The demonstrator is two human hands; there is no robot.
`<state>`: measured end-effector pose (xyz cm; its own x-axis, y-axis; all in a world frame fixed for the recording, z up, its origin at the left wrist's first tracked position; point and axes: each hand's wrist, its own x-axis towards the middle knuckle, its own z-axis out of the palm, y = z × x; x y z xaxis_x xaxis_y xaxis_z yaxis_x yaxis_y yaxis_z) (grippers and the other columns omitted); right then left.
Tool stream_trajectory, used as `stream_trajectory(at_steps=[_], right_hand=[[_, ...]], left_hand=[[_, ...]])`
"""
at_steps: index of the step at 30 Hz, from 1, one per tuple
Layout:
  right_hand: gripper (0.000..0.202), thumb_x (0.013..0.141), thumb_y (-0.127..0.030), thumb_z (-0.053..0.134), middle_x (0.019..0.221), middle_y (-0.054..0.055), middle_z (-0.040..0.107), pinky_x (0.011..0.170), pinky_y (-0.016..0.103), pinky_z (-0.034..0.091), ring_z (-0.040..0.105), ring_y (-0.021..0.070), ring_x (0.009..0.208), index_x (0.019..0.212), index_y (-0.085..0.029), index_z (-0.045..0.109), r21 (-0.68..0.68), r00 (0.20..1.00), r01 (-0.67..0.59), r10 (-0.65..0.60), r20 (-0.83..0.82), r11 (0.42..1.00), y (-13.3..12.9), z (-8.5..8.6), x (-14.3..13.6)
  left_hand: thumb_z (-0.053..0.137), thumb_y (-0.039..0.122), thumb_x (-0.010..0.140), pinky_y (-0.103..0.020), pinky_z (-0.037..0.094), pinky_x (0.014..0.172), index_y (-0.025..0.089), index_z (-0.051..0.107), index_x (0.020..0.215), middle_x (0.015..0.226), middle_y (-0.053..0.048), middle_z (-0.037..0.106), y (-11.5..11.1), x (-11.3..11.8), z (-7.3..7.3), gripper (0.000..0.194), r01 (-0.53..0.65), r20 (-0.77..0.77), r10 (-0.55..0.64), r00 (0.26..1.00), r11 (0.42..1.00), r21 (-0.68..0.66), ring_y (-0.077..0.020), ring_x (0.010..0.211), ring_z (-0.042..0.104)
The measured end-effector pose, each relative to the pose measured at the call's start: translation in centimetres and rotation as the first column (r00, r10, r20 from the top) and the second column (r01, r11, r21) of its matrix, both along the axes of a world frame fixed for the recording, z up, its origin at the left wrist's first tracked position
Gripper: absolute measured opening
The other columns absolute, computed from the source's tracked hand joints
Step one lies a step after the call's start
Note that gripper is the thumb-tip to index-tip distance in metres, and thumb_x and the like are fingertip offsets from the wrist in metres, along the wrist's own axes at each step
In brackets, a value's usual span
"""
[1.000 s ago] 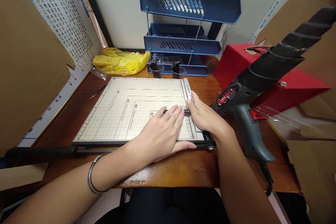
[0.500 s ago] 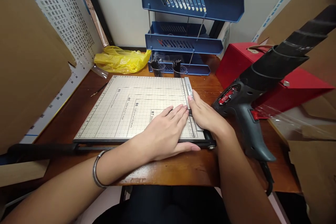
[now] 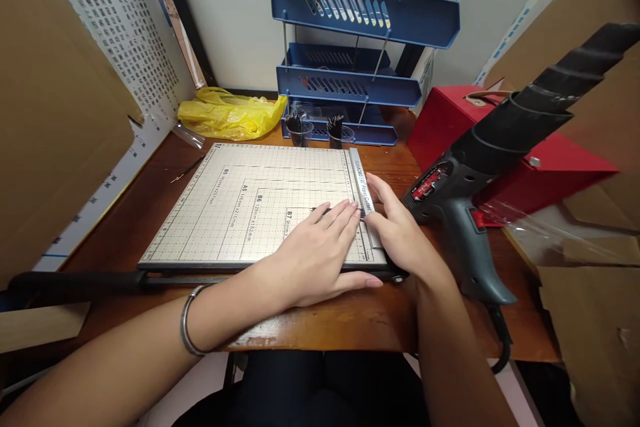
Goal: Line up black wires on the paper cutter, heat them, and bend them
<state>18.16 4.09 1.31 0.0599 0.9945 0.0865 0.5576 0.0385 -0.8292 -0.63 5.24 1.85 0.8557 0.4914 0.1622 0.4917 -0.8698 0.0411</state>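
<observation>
From the head view, I see the left grip laid flat, palm down and fingers together, spread over the board rather than curled around anything. Beneath its fingers lie the thin black strands, mostly hidden; a dark bit shows just past the fingertips, and a short stretch crosses the gap toward the right grip. That one is bent at the right edge of the board, its thumb tip touching or very near the strands' ends; whether it pinches them, I can't tell.

Under the left grip is the paper cutter, its printed grid stretching away to the left and beyond, with its metal strip just beside the right grip's fingers. The cutter's black handle lies well to the left of both, along the near side. Past the grips, two clear cups of black strands stand before a blue rack. Just right of the right grip rests a dark heat gun, on the wooden desk.
</observation>
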Motion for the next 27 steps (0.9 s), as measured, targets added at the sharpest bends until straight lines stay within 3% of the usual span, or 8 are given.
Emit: stream_trajectory(at_steps=[5, 12, 21, 27], right_hand=[[0.072, 0.083, -0.030, 0.056, 0.157, 0.011, 0.046, 0.120, 0.051, 0.035, 0.044, 0.0299, 0.144, 0.153, -0.019, 0.038, 0.018, 0.996, 0.011, -0.012, 0.090, 1.000, -0.01, -0.50, -0.23], [0.067, 0.083, -0.029, 0.056, 0.154, 0.011, 0.050, 0.120, 0.052, 0.037, 0.048, 0.0311, 0.141, 0.149, -0.018, 0.044, 0.046, 0.997, 0.041, -0.043, 0.064, 0.998, -0.01, -0.64, -0.37], [0.051, 0.094, -0.029, 0.037, 0.153, 0.008, 0.052, 0.122, 0.045, 0.032, 0.047, 0.0228, 0.142, 0.143, -0.023, 0.048, 0.027, 0.992, 0.045, -0.041, -0.116, 0.999, 0.48, -0.96, 0.32], [0.050, 0.096, -0.034, 0.036, 0.151, 0.010, 0.054, 0.122, 0.045, 0.031, 0.048, 0.0245, 0.141, 0.143, -0.020, 0.049, 0.033, 0.994, 0.080, -0.077, -0.074, 0.996, 0.33, -0.68, -0.21]], left_hand=[[0.023, 0.078, 0.096, -0.047, 0.020, 0.127, -0.003, 0.041, 0.150, 0.161, -0.024, 0.037, 0.05, -0.01, -0.04, 0.099, -0.002, 0.013, 0.002, 1.000, 1.000, -0.016, -0.0329, 0.154, 0.030], [0.020, 0.079, 0.096, -0.045, 0.017, 0.127, -0.003, 0.037, 0.153, 0.163, -0.023, 0.032, 0.15, -0.25, -0.10, 0.101, 0.008, 0.022, -0.007, 1.000, 0.999, -0.040, -0.0323, 0.155, 0.027], [0.021, 0.078, 0.096, -0.046, 0.014, 0.128, 0.000, 0.034, 0.156, 0.164, -0.022, 0.032, -0.01, -0.11, -0.09, 0.099, -0.005, 0.037, 0.007, 0.999, 0.998, -0.056, -0.0316, 0.156, 0.025], [0.020, 0.077, 0.097, -0.047, 0.013, 0.128, 0.001, 0.035, 0.156, 0.165, -0.020, 0.031, -0.05, -0.03, -0.07, 0.097, -0.002, 0.023, 0.002, 1.000, 0.999, -0.036, -0.0318, 0.156, 0.024]])
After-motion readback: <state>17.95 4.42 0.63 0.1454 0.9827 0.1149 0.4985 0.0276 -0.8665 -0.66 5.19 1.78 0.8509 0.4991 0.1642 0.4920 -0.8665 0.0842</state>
